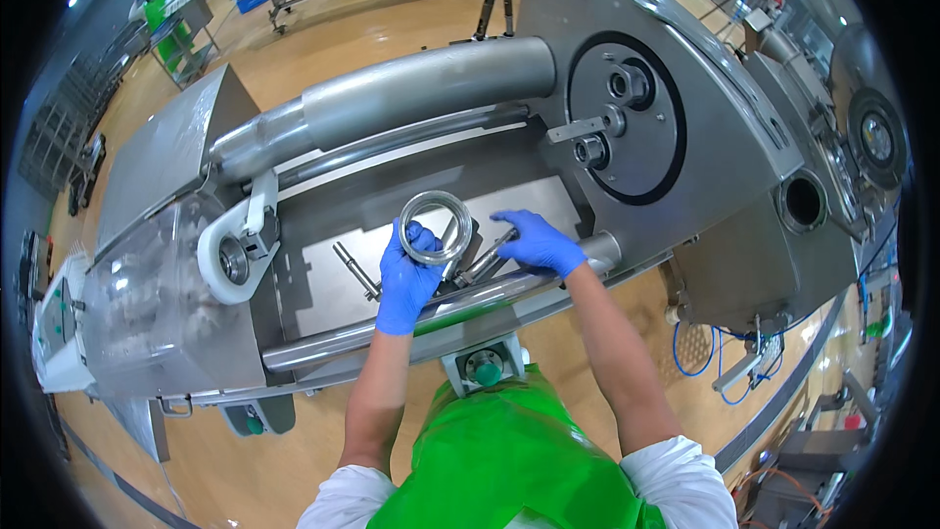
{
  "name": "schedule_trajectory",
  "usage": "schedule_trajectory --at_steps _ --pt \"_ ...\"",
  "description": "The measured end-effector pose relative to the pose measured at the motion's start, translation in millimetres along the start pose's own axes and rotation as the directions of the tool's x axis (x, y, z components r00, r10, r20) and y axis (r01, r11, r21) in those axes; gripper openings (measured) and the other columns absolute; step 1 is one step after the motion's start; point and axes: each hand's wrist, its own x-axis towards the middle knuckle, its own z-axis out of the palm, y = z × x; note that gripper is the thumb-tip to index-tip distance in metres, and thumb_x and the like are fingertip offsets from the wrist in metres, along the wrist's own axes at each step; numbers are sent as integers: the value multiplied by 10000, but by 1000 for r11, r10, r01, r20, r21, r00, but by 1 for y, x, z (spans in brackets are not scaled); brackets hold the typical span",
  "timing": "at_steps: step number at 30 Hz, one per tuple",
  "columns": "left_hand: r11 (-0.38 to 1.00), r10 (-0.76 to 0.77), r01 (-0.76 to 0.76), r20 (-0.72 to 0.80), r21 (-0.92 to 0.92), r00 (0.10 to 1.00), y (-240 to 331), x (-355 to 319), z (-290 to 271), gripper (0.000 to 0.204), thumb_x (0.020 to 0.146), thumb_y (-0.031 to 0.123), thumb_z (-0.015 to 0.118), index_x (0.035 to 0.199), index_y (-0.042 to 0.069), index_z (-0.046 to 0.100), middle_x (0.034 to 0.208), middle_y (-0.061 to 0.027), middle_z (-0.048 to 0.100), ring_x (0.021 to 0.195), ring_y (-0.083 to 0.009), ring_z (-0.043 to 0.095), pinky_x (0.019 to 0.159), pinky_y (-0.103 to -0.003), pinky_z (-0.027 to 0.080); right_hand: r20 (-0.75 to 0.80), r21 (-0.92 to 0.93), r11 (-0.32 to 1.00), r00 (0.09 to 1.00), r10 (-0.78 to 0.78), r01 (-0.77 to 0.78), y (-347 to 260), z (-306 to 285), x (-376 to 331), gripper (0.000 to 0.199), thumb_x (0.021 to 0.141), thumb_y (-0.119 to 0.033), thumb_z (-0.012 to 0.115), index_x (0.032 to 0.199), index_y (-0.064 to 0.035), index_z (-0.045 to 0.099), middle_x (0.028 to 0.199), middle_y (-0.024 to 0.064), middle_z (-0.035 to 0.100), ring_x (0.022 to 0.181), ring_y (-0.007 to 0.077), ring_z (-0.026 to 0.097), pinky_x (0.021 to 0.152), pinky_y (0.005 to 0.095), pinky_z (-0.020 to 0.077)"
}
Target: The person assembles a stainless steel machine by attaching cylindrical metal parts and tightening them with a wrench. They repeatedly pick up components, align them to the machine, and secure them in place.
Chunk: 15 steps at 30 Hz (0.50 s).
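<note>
My left hand (409, 279), in a blue glove, is closed around the lower left of a shiny metal ring (462, 218), holding it up over the steel tray of a large machine. To its right, my right hand (539, 243), gloved in blue too, has thumb and fingers on the upper end of a metal rod (487, 260). The rod slants down to the left, behind the front rail. Left of my left hand, a metal T-shaped tool (356, 269) lies in the tray (323, 309). Another metal piece behind the ring is partly hidden.
A thick steel cylinder (421, 88) spans the tray's far side, and a polished rail (328, 345) its near side. A round plate with shaft ends (627, 171) faces the tray at right. At left are a white bracket (217, 260) and a clear cover (147, 294). Far left stands a person (162, 24).
</note>
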Motion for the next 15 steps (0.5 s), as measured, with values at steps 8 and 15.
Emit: schedule_trajectory --at_steps 8,15 --pt "943 324 -250 -425 221 845 1 1 -22 286 938 389 535 913 108 582 796 -16 571 674 -125 533 621 -281 468 -212 -517 791 944 251 -326 -7 29 10 416 741 -260 601 1155 -226 603 1226 128 503 1205 411 407 959 571 360" --pt "976 215 -188 -573 106 791 24 13 -50 242 950 376 483 988 142 533 779 -15 548 531 -93 423 444 -232 375 -171 -557 792 968 185 -250 -10 28 14 333 730 -244 596 1050 -155 623 1108 141 578 1041 375 555 859 484 462"
